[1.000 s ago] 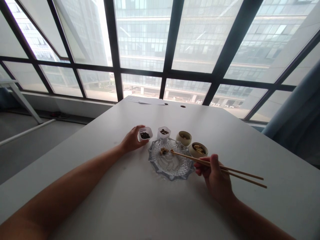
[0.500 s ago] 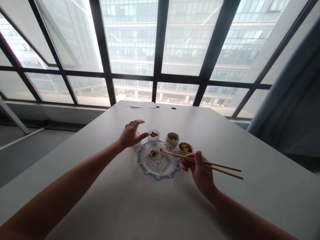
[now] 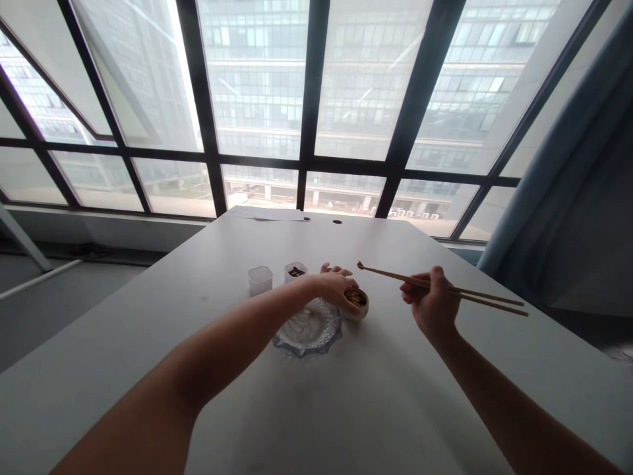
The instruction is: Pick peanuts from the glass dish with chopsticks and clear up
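My left hand (image 3: pixel 339 288) reaches across the glass plate, its thumb and fingers around the rim of a small round cup (image 3: pixel 363 313) that holds light brown pieces. My right hand (image 3: pixel 434 300) is closed on a pair of wooden chopsticks (image 3: pixel 475 293), held above the table to the right of the cup. A small brown bit shows at the chopsticks' tips. The scalloped clear glass plate (image 3: pixel 321 343) lies partly under my left forearm, which hides most of its contents. The other round cup is hidden behind my left hand.
Left of the plate stand a translucent square cup (image 3: pixel 260 282) and a white cup (image 3: pixel 291 269) with dark pieces. Sheets of paper (image 3: pixel 267 214) lie at the far edge of the white table (image 3: pixel 316 415). A blue curtain (image 3: pixel 534 171) hangs at right.
My left hand has swung right from beside the square cup to the round cup. My right hand has moved right with the chopsticks, away from above the plate.
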{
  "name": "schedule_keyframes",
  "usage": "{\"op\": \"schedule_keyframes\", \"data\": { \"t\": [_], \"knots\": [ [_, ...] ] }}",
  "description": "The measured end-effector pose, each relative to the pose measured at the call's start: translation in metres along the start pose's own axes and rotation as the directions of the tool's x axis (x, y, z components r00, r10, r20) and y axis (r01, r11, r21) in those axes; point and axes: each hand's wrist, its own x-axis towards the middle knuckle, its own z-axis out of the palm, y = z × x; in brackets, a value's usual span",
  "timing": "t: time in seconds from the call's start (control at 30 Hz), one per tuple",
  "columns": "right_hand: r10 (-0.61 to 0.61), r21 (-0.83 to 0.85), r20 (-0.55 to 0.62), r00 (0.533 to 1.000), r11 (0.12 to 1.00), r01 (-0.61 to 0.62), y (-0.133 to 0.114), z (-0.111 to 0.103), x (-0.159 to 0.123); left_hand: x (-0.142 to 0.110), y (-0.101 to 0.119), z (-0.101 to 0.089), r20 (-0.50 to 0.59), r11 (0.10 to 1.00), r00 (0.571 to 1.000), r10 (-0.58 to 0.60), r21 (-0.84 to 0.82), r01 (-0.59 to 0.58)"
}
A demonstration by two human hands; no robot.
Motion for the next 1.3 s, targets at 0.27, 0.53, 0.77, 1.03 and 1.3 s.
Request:
{"op": "schedule_keyframes", "data": {
  "t": [0.27,0.53,0.77,1.03,1.3],
  "knots": [
    [0.050,-0.092,0.118,0.992,0.995,-0.039,0.000,-0.013,0.006,0.000,-0.005,0.001,-0.022,0.998,1.000,0.013,-0.053,-0.014],
    [-0.042,-0.302,0.201,0.979,0.948,0.103,-0.005,-0.005,-0.007,-0.040,-0.034,-0.011,-0.236,0.990,0.972,-0.009,-0.140,-0.025],
    [0.074,-0.343,0.539,0.839,0.929,0.139,-0.018,0.033,-0.054,-0.109,-0.114,0.017,-0.705,0.955,0.660,-0.259,-0.290,0.065],
    [0.207,-0.461,0.517,0.831,0.885,0.066,0.014,0.050,-0.072,-0.149,-0.147,0.062,-0.719,0.878,0.542,-0.435,-0.471,0.081],
    [0.177,-0.448,0.491,0.853,0.891,0.072,0.021,0.044,-0.075,-0.153,-0.148,0.083,-0.676,0.848,0.568,-0.470,-0.524,0.078]
  ]
}}
